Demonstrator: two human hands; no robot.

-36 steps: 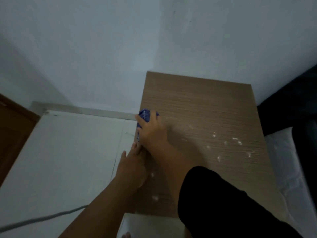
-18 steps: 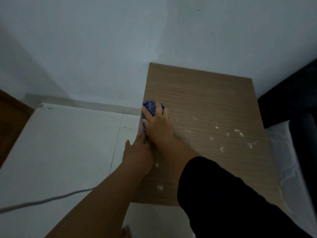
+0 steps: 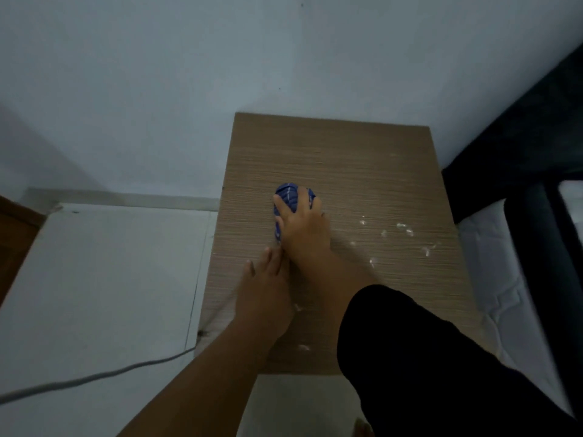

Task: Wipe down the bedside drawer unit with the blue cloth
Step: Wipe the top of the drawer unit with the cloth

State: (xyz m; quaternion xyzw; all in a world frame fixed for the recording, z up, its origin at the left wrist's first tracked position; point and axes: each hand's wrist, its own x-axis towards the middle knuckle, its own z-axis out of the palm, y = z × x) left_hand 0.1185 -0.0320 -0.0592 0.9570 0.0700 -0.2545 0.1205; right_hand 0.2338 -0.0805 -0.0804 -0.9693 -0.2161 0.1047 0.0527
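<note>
Resting flat on the wood-grain surface [image 3: 362, 159] of the bedside drawer unit, the left hand [image 3: 263, 294] lies open w/ nothing in it; just ahead, the right hand [image 3: 303, 228] presses the bunched blue cloth [image 3: 287, 197], fingers curled over it, white crumbs [image 3: 403, 228] scattered to its right, bed [image 3: 511, 279] beside.

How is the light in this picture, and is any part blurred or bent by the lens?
Head view: dim, bluish light with no glare; soft shadow beside the right hand on the drawer unit top. The blue cloth looks slightly smeared, the white specks fuzzy. The wide lens makes the unit's side edges splay outward towards the camera; the black sleeve lacks detail.
</note>
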